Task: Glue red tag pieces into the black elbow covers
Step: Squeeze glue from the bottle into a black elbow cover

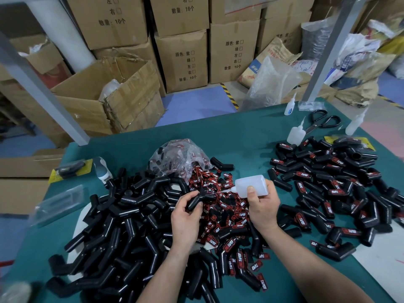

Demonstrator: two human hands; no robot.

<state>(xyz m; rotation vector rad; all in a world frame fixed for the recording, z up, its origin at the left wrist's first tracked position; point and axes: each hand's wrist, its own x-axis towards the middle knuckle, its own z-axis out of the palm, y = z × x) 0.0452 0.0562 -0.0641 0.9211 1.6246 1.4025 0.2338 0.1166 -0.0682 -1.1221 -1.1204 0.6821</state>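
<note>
Both bare forearms enter from the lower edge and converge toward the centre: the left forearm [157, 278] rises steeply, and the right forearm [323, 274] runs in diagonally from the lower right. The left hand [185, 217], back toward the camera, has fingers and thumb curled round one leg of a black elbow cover [197, 201]. The right hand [263, 207], near the left and level with it, grips a translucent glue bottle [251, 185], thumb pressed across its near face, nozzle tipped left toward the cover.
</note>
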